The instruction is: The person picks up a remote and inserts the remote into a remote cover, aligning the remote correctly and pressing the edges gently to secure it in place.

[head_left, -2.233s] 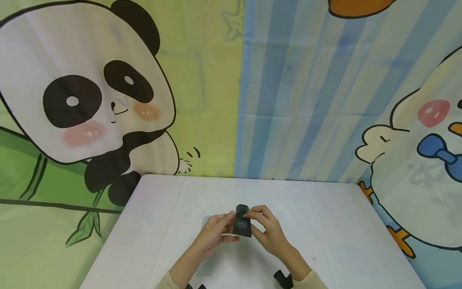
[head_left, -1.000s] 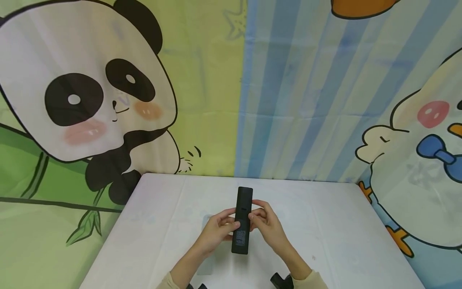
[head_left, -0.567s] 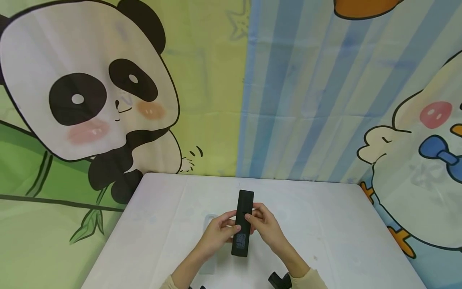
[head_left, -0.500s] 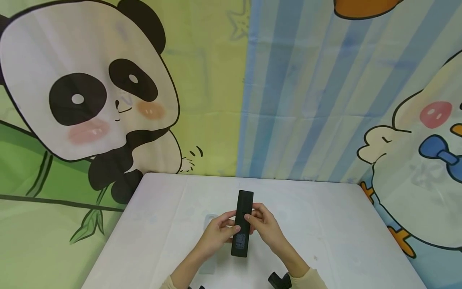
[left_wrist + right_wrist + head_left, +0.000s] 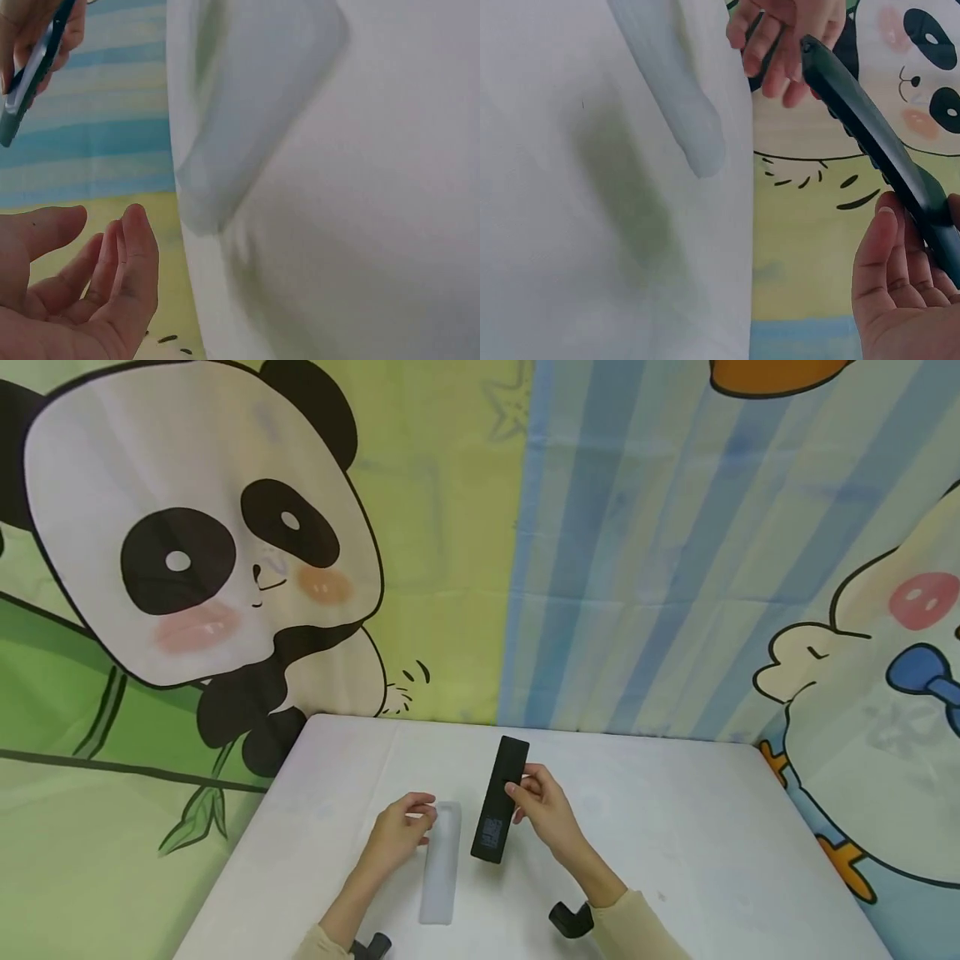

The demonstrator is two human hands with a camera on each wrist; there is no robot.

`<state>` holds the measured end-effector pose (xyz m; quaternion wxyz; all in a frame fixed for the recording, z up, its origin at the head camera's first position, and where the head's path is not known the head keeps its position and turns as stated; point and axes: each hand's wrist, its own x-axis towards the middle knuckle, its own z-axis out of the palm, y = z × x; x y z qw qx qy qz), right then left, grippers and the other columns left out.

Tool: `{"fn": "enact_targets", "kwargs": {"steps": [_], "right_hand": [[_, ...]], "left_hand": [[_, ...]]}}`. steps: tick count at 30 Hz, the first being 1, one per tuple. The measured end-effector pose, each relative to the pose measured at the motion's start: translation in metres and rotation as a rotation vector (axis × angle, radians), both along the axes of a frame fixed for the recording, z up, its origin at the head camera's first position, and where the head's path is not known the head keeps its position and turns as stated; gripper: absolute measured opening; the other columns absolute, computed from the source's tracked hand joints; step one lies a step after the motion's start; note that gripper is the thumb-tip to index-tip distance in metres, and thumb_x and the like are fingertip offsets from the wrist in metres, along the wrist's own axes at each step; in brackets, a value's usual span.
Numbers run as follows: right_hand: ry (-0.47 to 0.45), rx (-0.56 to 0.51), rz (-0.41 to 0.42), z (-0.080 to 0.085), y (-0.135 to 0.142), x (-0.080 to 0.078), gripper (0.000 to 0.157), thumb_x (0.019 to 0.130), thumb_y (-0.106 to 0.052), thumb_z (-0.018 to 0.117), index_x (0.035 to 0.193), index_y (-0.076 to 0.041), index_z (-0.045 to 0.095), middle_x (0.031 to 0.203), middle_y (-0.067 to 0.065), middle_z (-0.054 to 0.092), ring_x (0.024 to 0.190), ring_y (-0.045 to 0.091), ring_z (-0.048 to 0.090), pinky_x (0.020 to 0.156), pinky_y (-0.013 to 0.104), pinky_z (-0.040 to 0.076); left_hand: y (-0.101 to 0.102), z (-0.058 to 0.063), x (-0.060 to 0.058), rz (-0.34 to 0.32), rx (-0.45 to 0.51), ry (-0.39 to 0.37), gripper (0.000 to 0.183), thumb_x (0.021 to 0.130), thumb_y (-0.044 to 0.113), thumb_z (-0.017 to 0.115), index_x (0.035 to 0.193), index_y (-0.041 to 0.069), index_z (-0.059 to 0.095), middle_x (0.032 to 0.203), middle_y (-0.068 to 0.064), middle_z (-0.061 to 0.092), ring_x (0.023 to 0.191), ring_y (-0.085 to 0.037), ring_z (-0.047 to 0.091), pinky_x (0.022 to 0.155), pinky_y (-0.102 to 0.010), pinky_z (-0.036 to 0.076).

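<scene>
A slim black remote control (image 5: 498, 802) is held up over the table, its back with a printed label towards the head camera. My right hand (image 5: 547, 810) grips it by the side, thumb on the back and fingers behind. The right wrist view shows the remote (image 5: 859, 116) edge-on, with small buttons along its face. My left hand (image 5: 395, 835) holds nothing; in the left wrist view its fingers are spread loosely from the thumb. Close by its fingertips, a translucent pale remote cover (image 5: 441, 868) lies lengthwise on the table.
The white table (image 5: 675, 827) reaches back to a curtain (image 5: 442, 568) printed with a panda and a white bird. A black wrist-worn device (image 5: 572, 920) shows at the right sleeve, another black device (image 5: 372, 946) at the left one.
The remote first pointed end-on, then turned its back to the head camera in both hands. Now my left hand has let go and moved left, uncovering the pale cover; my right hand tilts the remote.
</scene>
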<state>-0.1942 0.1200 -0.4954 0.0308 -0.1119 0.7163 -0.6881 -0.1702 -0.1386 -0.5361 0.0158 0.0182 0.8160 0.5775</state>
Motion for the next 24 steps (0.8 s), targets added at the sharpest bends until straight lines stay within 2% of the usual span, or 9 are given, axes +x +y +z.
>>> {"fn": "enact_targets", "kwargs": {"steps": [2, 5, 10, 13, 16, 19, 24], "right_hand": [[-0.011, -0.016, -0.03, -0.003, -0.006, -0.008, 0.035, 0.098, -0.009, 0.066, 0.127, 0.002, 0.051, 0.089, 0.016, 0.062, 0.067, 0.024, 0.06, 0.061, 0.035, 0.056], [-0.016, -0.022, -0.046, -0.009, -0.016, -0.022, 0.035, 0.098, -0.008, 0.066, 0.127, 0.004, 0.05, 0.09, 0.02, 0.064, 0.069, 0.026, 0.06, 0.062, 0.039, 0.056], [-0.063, 0.002, -0.032, -0.023, -0.035, -0.044, 0.039, 0.1, -0.009, 0.064, 0.13, 0.008, 0.046, 0.095, 0.029, 0.063, 0.078, 0.047, 0.06, 0.069, 0.055, 0.055], [-0.073, 0.015, -0.051, -0.033, -0.045, -0.053, 0.041, 0.1, -0.012, 0.064, 0.13, 0.009, 0.045, 0.095, 0.03, 0.062, 0.082, 0.054, 0.058, 0.068, 0.055, 0.056], [-0.078, 0.042, -0.114, -0.041, -0.053, -0.058, 0.041, 0.099, -0.015, 0.066, 0.128, 0.006, 0.047, 0.09, 0.024, 0.063, 0.076, 0.05, 0.06, 0.064, 0.05, 0.056], [-0.085, 0.094, -0.174, -0.048, -0.059, -0.061, 0.041, 0.098, -0.019, 0.068, 0.126, 0.003, 0.048, 0.085, 0.014, 0.062, 0.063, 0.037, 0.062, 0.06, 0.045, 0.056], [-0.097, 0.123, -0.202, -0.056, -0.066, -0.064, 0.04, 0.097, -0.021, 0.069, 0.124, 0.001, 0.049, 0.081, 0.007, 0.061, 0.053, 0.022, 0.058, 0.053, 0.034, 0.052]], "left_hand": [[-0.008, -0.006, -0.003, 0.018, -0.034, -0.025, 0.03, 0.097, 0.007, 0.064, 0.125, -0.004, 0.062, 0.106, -0.011, 0.066, 0.088, -0.028, 0.07, 0.064, -0.028, 0.058], [-0.014, -0.014, -0.008, 0.01, -0.045, -0.07, 0.033, 0.096, 0.007, 0.063, 0.126, -0.006, 0.061, 0.106, -0.011, 0.066, 0.088, -0.026, 0.07, 0.065, -0.029, 0.059], [-0.016, -0.023, -0.012, -0.015, -0.022, -0.122, 0.035, 0.095, 0.007, 0.063, 0.126, -0.01, 0.059, 0.103, -0.012, 0.066, 0.087, -0.025, 0.068, 0.067, -0.032, 0.059], [-0.015, -0.027, -0.014, -0.029, -0.002, -0.129, 0.035, 0.094, 0.005, 0.063, 0.125, -0.011, 0.059, 0.102, -0.012, 0.066, 0.086, -0.024, 0.068, 0.067, -0.032, 0.059], [-0.014, -0.029, -0.017, -0.049, 0.013, -0.135, 0.034, 0.094, 0.005, 0.062, 0.124, -0.012, 0.059, 0.101, -0.013, 0.066, 0.084, -0.023, 0.066, 0.066, -0.033, 0.059], [-0.012, -0.03, -0.019, -0.066, 0.013, -0.139, 0.032, 0.095, 0.004, 0.061, 0.122, -0.012, 0.059, 0.098, -0.013, 0.066, 0.081, -0.021, 0.065, 0.065, -0.033, 0.059], [-0.011, -0.029, -0.021, -0.068, -0.006, -0.143, 0.028, 0.095, 0.003, 0.061, 0.12, -0.011, 0.061, 0.096, -0.012, 0.067, 0.079, -0.021, 0.065, 0.064, -0.032, 0.059]]}}
